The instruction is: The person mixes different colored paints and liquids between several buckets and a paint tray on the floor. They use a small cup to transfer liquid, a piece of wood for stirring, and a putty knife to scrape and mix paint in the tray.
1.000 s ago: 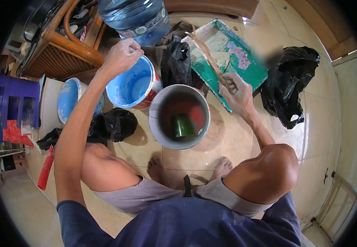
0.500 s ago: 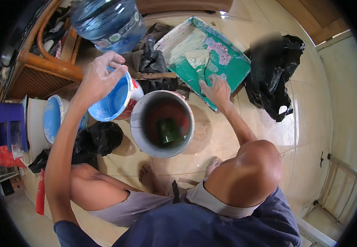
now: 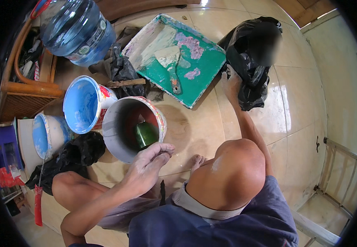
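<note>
My right hand [image 3: 232, 85] is at the near left edge of a black plastic bag [image 3: 253, 84], its fingers closed on the plastic. My left hand [image 3: 147, 164] is just over the near right rim of a grey-lined bucket [image 3: 114, 131], fingers curled together and nothing showing between them. Inside that bucket sits a green container [image 3: 145, 135]. Left of the bag is a green tray [image 3: 205, 68] smeared with white and pinkish paste. A paste-coated putty knife [image 3: 173, 78] lies in it, its handle toward me.
Two blue-lined buckets [image 3: 82, 105] [image 3: 40, 133] stand to the left. Behind them are a large water bottle [image 3: 79, 35] and a rattan cabinet [image 3: 30, 92]. A red-handled tool [image 3: 38, 206] is beside my left knee. A metal ladder [image 3: 347, 154] is at right.
My right hand has left the putty knife and moved right to the black bag. My left hand has come from the blue bucket's rim to the grey one. The view has shifted right.
</note>
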`<state>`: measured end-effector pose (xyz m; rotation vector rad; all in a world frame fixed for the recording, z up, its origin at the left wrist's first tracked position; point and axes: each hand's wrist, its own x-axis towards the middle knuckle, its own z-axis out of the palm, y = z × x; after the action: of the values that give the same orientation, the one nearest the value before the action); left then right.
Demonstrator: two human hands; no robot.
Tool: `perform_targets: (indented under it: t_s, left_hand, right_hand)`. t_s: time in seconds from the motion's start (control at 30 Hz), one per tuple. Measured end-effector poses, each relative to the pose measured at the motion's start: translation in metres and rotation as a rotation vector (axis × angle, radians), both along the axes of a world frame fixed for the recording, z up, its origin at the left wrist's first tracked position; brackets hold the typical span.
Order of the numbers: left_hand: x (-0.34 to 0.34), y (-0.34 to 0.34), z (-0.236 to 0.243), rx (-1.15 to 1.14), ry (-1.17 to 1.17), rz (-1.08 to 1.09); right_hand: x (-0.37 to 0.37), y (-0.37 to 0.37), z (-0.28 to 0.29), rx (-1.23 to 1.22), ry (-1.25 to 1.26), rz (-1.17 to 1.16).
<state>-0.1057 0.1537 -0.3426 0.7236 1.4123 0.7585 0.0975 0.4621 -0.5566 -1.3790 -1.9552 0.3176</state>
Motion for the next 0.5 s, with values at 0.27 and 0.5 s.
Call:
perform_targets:
  t_s: [0.27, 0.5]
  left_hand:
    - [0.071, 0.053, -0.156, -0.219, -0.092, 0.546]
    - [0.087, 0.126, -0.212, -0.054, 0.182, 0.889]
  right_hand:
    - [0.019, 0.003, -0.013, 0.225, -0.332, 0.045]
    - [0.033, 0.021, -0.004, 0.11, -0.389, 0.127]
